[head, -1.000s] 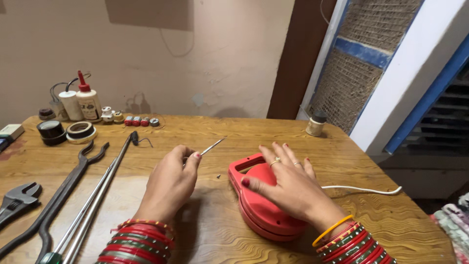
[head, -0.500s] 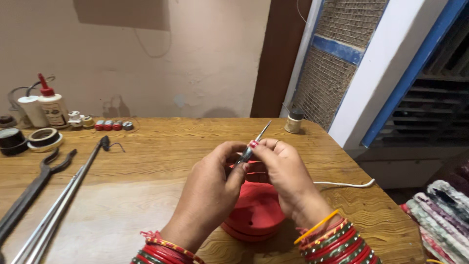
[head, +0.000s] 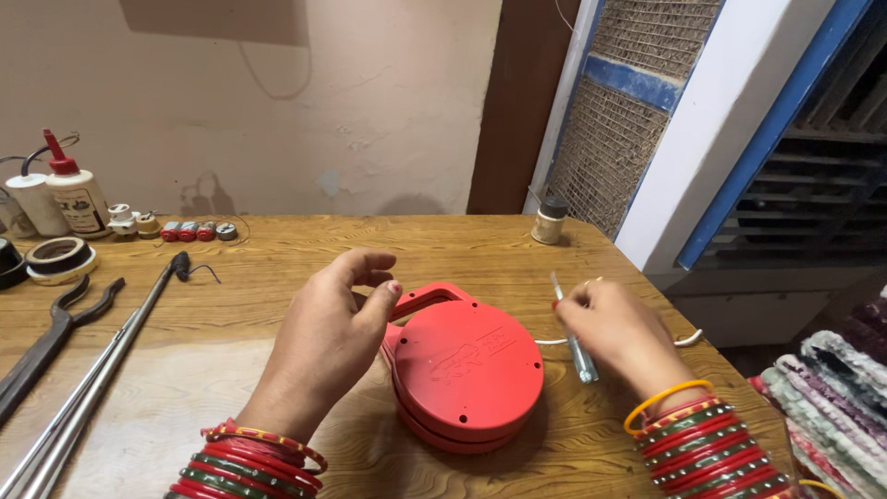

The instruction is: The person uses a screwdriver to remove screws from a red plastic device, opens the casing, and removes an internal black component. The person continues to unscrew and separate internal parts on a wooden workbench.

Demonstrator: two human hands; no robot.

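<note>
Head view: a red round-bodied appliance casing with a loop handle is seen lying flat on the wooden counter, directly below the camera and between the two hands. The left hand is held just above the casing's left edge, fingers loosely curled and empty (thumb and forefinger close together, nothing seen pinched between them). The right hand is closed around a slim screwdriver, its clear handle pointing down toward the counter and its metal shaft pointing up and away.

Change noted against half a second earlier: both hands were then joined over the casing with the screwdriver held between them; they are now separated, the tool is carried off to the right of the casing, and the casing's flat face is fully exposed. The tool is judged to have been passed into the right hand alone, so the casing is no longer being worked on or steadied at this instant.

A thin white cord is seen trailing behind the right hand. Long metal tongs and pliers are recorded at far left, with glue bottles and tape rolls along the wall.
</note>
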